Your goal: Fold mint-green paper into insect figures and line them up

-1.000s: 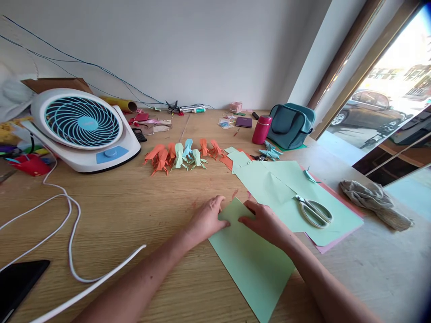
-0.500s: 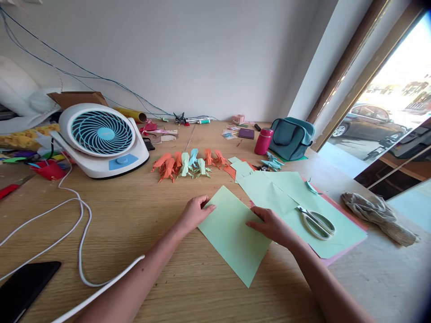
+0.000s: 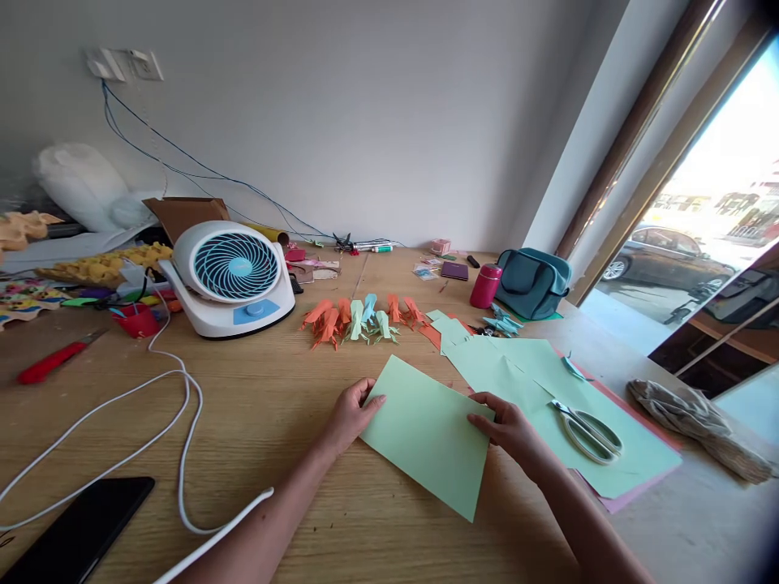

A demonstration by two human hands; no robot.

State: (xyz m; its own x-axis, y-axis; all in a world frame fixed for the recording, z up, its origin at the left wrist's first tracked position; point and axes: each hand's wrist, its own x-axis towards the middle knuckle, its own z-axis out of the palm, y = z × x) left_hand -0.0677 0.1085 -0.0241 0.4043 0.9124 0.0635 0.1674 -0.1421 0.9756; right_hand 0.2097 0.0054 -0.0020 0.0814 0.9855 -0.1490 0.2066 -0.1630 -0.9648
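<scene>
A pale green sheet of paper is held between my two hands, just over the wooden table. My left hand pinches its left edge, thumb on top and fingers beneath. On the right, my right hand grips the upper right edge the same way. Beyond the sheet stand several folded paper figures in orange, green and blue. Right of my right hand, white-handled scissors lie on a stack of green and pink paper.
At the left stand a white fan and a red cup, near a red-handled knife. A white cable loops beside a black phone. Farther back are a pink bottle and teal bag; a crumpled cloth lies right.
The green sheet has turned slightly and its right side is now gripped nearer the corner by my right hand. The whole view has shifted, with more of the left side showing.
</scene>
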